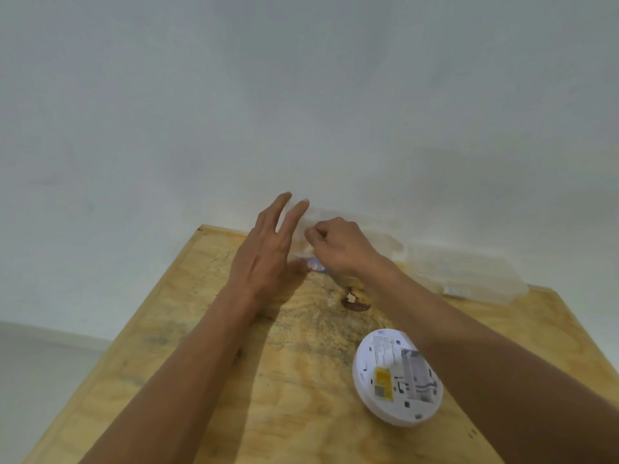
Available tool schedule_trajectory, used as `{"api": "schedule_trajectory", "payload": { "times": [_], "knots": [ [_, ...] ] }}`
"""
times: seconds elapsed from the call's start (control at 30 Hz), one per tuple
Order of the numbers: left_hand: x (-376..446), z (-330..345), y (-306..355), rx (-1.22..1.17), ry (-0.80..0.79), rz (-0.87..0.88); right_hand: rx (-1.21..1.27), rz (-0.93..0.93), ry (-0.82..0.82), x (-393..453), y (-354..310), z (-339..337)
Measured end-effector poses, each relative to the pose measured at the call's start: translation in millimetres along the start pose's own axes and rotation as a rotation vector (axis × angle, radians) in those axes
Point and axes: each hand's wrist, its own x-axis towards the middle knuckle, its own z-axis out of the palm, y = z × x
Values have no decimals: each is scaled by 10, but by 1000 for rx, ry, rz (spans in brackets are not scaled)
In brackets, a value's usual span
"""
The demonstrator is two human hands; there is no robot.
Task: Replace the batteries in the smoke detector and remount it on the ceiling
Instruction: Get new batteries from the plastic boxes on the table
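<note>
The white round smoke detector (397, 376) lies back side up on the plywood table (207, 329), under my right forearm; a yellow label and the battery bay show. At the table's far edge my left hand (268, 252) is flat with fingers spread, beside a clear plastic box (385, 242) standing against the wall. My right hand (338, 246) is curled over that box with its fingertips pinched together. A small bluish item (315, 264) shows between the two hands; what it is cannot be made out.
A second clear plastic container (465, 272) sits at the table's far right, against the white wall (301, 95). A dark knot (353, 301) marks the plywood in the middle. The table's left edge drops to a pale floor (40, 363).
</note>
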Motion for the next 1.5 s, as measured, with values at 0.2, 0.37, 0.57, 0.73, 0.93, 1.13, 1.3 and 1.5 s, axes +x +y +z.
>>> {"api": "schedule_trajectory", "payload": {
  "times": [0.2,0.37,0.57,0.73,0.93,1.13,1.3,1.5],
  "knots": [
    [0,5,-13,22,5,-1,-259,-87,-121,82,-5,190],
    [4,-3,-20,53,-9,-7,-311,-25,-182,82,-2,215],
    [-15,-14,1,62,0,-18,-352,-87,113,-1,14,279],
    [-55,6,3,64,-4,-28,-429,-234,399,-164,47,188],
    [-56,-3,23,148,-21,-15,-472,-176,499,-574,333,-185],
    [-65,7,23,192,-43,-45,-522,-75,284,-603,692,-530],
    [-65,-28,58,247,-75,36,-523,-154,327,-609,771,-349],
    [-88,-3,74,163,-6,89,-456,-165,397,-650,791,-259]
  ]
}}
